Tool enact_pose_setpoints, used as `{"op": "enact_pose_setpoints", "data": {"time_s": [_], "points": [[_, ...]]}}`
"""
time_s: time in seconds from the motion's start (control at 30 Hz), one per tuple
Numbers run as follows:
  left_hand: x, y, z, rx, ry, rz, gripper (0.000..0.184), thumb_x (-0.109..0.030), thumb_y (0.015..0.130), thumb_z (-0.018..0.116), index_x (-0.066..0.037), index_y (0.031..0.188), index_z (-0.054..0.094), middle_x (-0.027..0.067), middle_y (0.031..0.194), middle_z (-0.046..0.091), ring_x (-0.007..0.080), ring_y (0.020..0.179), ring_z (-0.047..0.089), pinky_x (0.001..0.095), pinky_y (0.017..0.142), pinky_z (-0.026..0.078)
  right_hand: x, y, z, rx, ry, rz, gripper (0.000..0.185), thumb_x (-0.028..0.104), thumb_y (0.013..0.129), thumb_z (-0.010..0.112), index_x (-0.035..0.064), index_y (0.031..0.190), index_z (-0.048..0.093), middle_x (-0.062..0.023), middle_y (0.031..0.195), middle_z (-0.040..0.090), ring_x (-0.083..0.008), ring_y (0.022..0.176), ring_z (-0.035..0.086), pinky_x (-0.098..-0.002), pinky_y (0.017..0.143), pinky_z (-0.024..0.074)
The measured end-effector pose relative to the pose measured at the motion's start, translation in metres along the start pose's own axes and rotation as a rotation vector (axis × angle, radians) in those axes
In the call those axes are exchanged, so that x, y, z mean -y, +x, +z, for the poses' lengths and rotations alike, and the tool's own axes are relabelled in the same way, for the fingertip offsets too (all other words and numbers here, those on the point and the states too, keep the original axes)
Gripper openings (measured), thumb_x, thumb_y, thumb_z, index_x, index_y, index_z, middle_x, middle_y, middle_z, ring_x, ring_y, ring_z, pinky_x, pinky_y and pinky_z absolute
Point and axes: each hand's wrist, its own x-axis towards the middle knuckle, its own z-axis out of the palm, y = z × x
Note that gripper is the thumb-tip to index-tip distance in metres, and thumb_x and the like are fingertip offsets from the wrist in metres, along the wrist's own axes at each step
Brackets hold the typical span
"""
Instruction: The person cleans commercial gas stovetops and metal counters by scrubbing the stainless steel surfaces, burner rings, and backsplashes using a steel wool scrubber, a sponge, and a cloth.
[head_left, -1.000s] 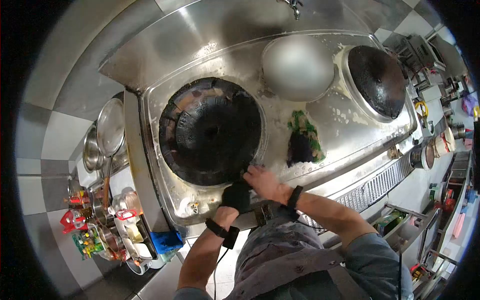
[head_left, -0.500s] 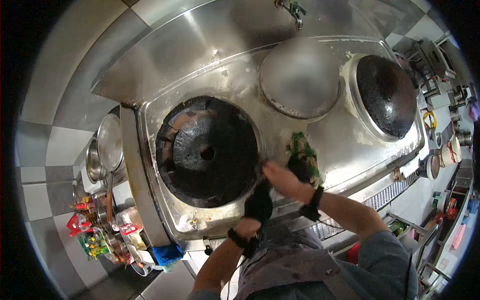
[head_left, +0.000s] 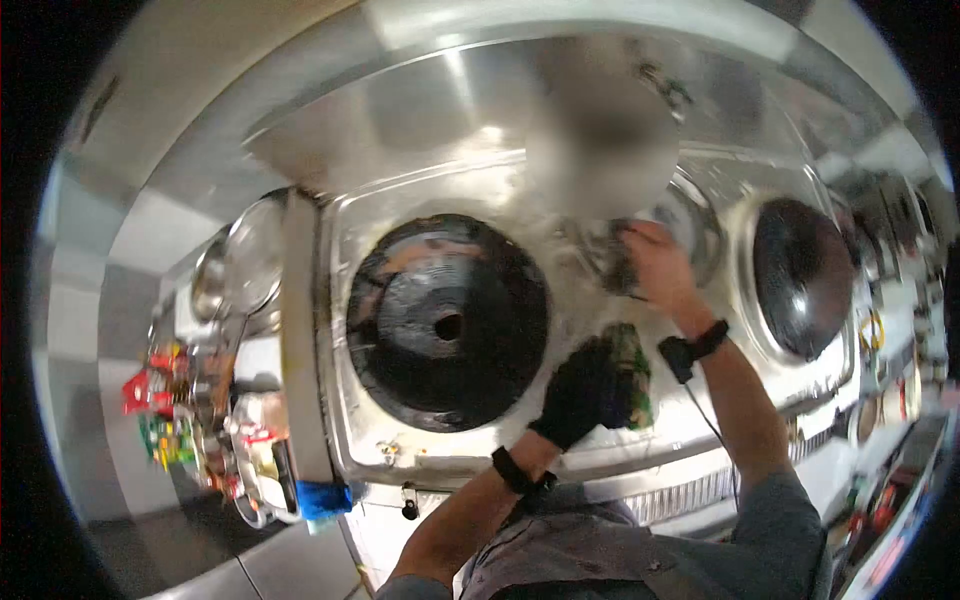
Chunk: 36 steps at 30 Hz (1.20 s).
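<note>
My left hand, in a black glove, is on a ragged green bundle on the stove top. The dark glove hides how its fingers lie, and I cannot make out the bundle's kind. My bare right hand reaches further over, fingers drawn together at a blurred dark-grey thing by the rim of a round metal well. What these fingers hold is too smeared to name. Left of both hands lies a black round burner with a hole in its middle.
A dark upturned wok rests at the right of the steel stove. A tap sticks out at the back. On the left stand metal pans and red and green bottles. A blue cloth hangs at the front left corner.
My hands were together beside the burner and have parted. The left went right onto the green bundle; the right moved away from me to the middle well. The view has shifted.
</note>
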Motion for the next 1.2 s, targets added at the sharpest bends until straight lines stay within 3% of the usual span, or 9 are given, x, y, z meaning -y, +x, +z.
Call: {"op": "enact_pose_setpoints", "data": {"time_s": [0.27,0.37,0.5,0.67,0.77,0.87,0.93,1.13,1.2], "points": [[0.039,-0.055,-0.026,0.121,0.099,-0.160,0.047,-0.019,0.101,0.057,-0.001,0.144,0.054,0.0260,0.144,0.054,0.0415,0.131,0.054,0.0486,0.113,0.042,-0.118,0.003,0.085,0.597,-0.457,0.086,0.025,0.010,0.078,0.074,0.0083,0.102,0.079,-0.0160,0.125,0.068,-0.0341,0.131,0.053,-0.0428,0.110,0.0456],[0.065,-0.069,-0.052,-0.328,0.019,0.081,0.042,-0.013,0.097,0.059,0.007,0.134,0.057,0.0288,0.123,0.064,0.0432,0.112,0.064,0.0495,0.098,0.052,-0.062,0.057,0.018,0.557,-0.369,0.000,0.025,0.004,0.074,0.076,0.0037,0.099,0.078,-0.0180,0.121,0.069,-0.0346,0.122,0.060,-0.0439,0.106,0.0489],[0.108,-0.076,-0.117,-0.315,-0.077,-0.056,0.043,-0.013,0.097,0.059,0.006,0.136,0.057,0.0278,0.127,0.062,0.0424,0.117,0.060,0.0491,0.102,0.048,-0.012,0.118,-0.012,0.289,-0.044,0.016,0.036,-0.008,0.075,0.068,-0.0025,0.110,0.074,-0.0201,0.124,0.069,-0.0386,0.113,0.066,-0.0404,0.095,0.0549],[0.170,-0.100,-0.177,-0.409,-0.149,-0.242,0.043,-0.012,0.098,0.060,0.004,0.138,0.055,0.0265,0.132,0.059,0.0413,0.123,0.056,0.0487,0.108,0.043,0.039,0.221,0.084,0.159,-0.044,-0.006,0.036,-0.008,0.079,0.066,-0.0007,0.114,0.074,-0.0209,0.125,0.069,-0.0378,0.117,0.066,-0.0407,0.098,0.0540],[0.203,-0.113,-0.199,-0.461,-0.195,-0.317,0.044,-0.011,0.098,0.060,0.003,0.139,0.055,0.0257,0.136,0.057,0.0406,0.126,0.054,0.0484,0.111,0.040,0.027,0.280,0.184,0.319,0.363,0.412,0.031,-0.003,0.083,0.066,0.0012,0.112,0.075,-0.0212,0.119,0.071,-0.0383,0.114,0.067,-0.0417,0.095,0.0551],[0.228,-0.132,-0.219,-0.537,-0.222,-0.332,0.045,-0.011,0.098,0.060,0.002,0.140,0.054,0.0249,0.139,0.055,0.0400,0.130,0.051,0.0482,0.115,0.037,0.108,0.308,0.224,0.411,-0.339,0.008,0.023,0.004,0.086,0.066,0.0032,0.108,0.075,-0.0201,0.108,0.073,-0.0381,0.102,0.070,-0.0429,0.085,0.0568],[0.238,-0.149,-0.240,-0.685,0.281,-0.118,0.046,-0.017,0.094,0.064,0.008,0.133,0.058,0.0280,0.127,0.062,0.0459,0.118,0.060,0.0537,0.105,0.046,0.153,0.335,0.264,0.615,-0.581,-0.282,0.021,0.009,0.085,0.068,0.0045,0.103,0.076,-0.0210,0.103,0.073,-0.0387,0.092,0.070,-0.0461,0.078,0.0563],[0.273,-0.164,-0.300,-0.371,0.049,-0.709,0.045,-0.017,0.090,0.064,-0.001,0.132,0.062,0.0279,0.138,0.057,0.0455,0.130,0.051,0.0505,0.114,0.040,0.360,0.348,0.326,0.881,-0.347,-0.592,0.022,0.012,0.078,0.065,0.0046,0.095,0.076,-0.0203,0.094,0.072,-0.0383,0.087,0.070,-0.0470,0.079,0.0561],[0.314,-0.167,-0.273,-0.624,0.266,-0.507,0.036,-0.018,0.093,0.061,0.000,0.125,0.063,0.0285,0.133,0.059,0.0457,0.127,0.053,0.0509,0.111,0.042,0.401,0.325,0.318,0.906,-0.089,-0.828,0.027,0.013,0.079,0.062,0.0023,0.099,0.076,-0.0220,0.105,0.071,-0.0397,0.099,0.069,-0.0473,0.087,0.0554]]}}
